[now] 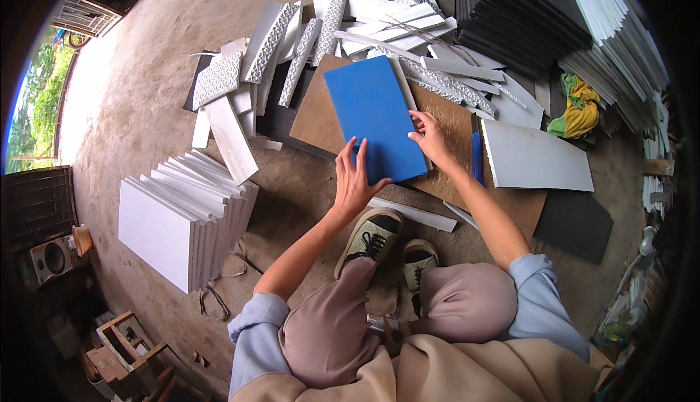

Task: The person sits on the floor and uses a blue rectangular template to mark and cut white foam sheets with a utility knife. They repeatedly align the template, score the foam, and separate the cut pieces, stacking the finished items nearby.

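While the person squats on the dirt floor (pixel 146 110), both hands rest on a blue tile (pixel 373 116) that lies flat on a brown board (pixel 445 136). The left hand (pixel 355 180) lies spread over the tile's near corner, fingers flat and open, pressing rather than clasping. The right hand (pixel 430 137) sits at the tile's right edge, fingertips on the rim and thumb towards the board; its grip looks loose, though from here I cannot tell whether the fingers curl under the edge.

The tile is whole, with no cut showing on its face. A blue tool (pixel 477 158), probably a cutter or marker, lies just to the right of the right hand on the board, untouched. A plain white tile (pixel 536 158) lies beyond it, partly on the board.

By the look of things, plenty is already finished: narrow white strips (pixel 412 214) lie near the shoes (pixel 390 245), and a heap of patterned strips (pixel 292 48) spreads past the board's far side. At the person's left stands a row of white tiles (pixel 182 220) on edge; at the far right rise tall stacks of dark and pale tiles (pixel 554 16), with a yellow-green rag (pixel 580 107) beside them. I would judge the blue tile is only being set in place, so the work on this piece has barely begun, and a good many whole tiles are left.
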The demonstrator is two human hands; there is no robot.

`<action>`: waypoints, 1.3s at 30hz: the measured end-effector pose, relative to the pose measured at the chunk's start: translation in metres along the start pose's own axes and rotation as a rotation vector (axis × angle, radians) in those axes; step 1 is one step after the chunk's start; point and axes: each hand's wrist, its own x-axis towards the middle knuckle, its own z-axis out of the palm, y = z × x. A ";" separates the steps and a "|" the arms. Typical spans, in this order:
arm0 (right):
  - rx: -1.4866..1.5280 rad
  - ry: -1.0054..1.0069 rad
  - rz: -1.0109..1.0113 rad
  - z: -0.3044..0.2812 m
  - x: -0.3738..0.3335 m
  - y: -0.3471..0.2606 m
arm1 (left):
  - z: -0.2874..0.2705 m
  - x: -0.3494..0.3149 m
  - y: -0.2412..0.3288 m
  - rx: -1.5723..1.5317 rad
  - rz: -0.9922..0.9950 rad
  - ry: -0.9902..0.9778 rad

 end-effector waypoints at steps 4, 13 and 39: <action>-0.016 -0.001 -0.020 -0.002 -0.001 -0.004 | 0.009 -0.012 -0.017 -0.255 -0.249 0.107; 0.088 -0.046 0.008 -0.007 0.003 -0.001 | -0.004 0.005 -0.037 -0.334 -0.327 0.040; 0.083 -0.096 0.083 -0.010 0.004 -0.005 | -0.006 0.002 -0.038 -0.384 -0.357 0.044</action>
